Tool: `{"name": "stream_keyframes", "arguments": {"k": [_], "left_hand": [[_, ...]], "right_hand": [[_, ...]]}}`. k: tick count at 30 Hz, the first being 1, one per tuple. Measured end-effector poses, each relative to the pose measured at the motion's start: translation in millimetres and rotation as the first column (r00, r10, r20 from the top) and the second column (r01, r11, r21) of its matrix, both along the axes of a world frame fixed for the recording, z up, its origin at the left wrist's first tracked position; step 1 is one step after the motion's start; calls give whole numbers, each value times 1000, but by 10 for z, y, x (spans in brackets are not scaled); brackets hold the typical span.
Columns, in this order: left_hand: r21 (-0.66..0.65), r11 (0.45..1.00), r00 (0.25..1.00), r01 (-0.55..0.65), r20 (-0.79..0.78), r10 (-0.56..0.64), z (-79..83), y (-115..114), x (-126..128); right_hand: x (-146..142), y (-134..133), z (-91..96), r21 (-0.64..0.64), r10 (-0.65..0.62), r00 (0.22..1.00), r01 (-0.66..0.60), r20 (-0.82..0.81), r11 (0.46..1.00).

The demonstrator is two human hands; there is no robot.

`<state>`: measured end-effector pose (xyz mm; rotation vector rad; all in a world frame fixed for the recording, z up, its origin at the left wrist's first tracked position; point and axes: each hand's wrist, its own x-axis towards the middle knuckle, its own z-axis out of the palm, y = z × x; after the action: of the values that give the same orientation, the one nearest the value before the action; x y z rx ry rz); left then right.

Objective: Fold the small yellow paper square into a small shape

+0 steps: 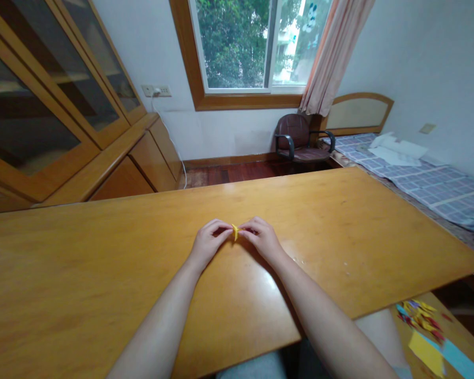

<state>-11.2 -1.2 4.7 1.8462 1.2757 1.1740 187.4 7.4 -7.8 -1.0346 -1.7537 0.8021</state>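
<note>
A small piece of folded yellow paper (235,231) is held just above the wooden table (102,273), near its middle. From one side my left hand (210,241) pinches it between thumb and forefinger. My right hand (262,237) grips its other side in a similar pinch, with the remaining fingers curled. The paper has pointed, wing-like parts sticking up and down between the fingertips. Its exact shape is too small to make out, and its ends are covered by the fingers.
At the lower right, a lower wooden surface (458,321) bears several small colourful folded paper pieces (421,318), a yellow sheet (425,351) and a light blue sheet (460,358). Beyond the table stand a brown armchair (296,137), a bed (430,173) and a glass-door cabinet (114,137).
</note>
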Motion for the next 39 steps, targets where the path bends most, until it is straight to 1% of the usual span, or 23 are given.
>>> {"name": "stream_keyframes", "arguments": {"k": [5, 10, 15, 18, 22, 26, 32, 39], "left_hand": [[-14, 1000, 1000, 14, 22, -13, 1, -6, 2], [-6, 1000, 1000, 9, 21, -9, 4, -8, 5], [16, 1000, 1000, -6, -11, 6, 14, -7, 13], [44, 999, 999, -10, -46, 12, 5, -6, 16], [74, 997, 995, 16, -97, -8, -8, -11, 14], [76, 997, 996, 24, -92, -17, -10, -15, 8], [77, 996, 996, 48, -81, -42, 0, -20, 18], [123, 989, 993, 78, -97, -66, 40, -34, 42]], "right_hand": [[-4, 4, -31, 12, -43, 999, 44, -20, 999], [-7, -1, -10, 6, -25, 1000, 25, -5, 1000], [-11, -18, 31, 0, -11, 1000, 11, -12, 1000], [-13, -31, 55, 22, 5, 1000, -5, 8, 1000], [-11, -49, 85, 67, 9, 998, -13, 61, 998], [-6, -50, 89, 96, -4, 997, -4, 82, 995], [-10, -41, 70, 103, 16, 996, -24, 84, 994], [-1, -58, 78, 111, 38, 992, -52, 120, 992]]}}
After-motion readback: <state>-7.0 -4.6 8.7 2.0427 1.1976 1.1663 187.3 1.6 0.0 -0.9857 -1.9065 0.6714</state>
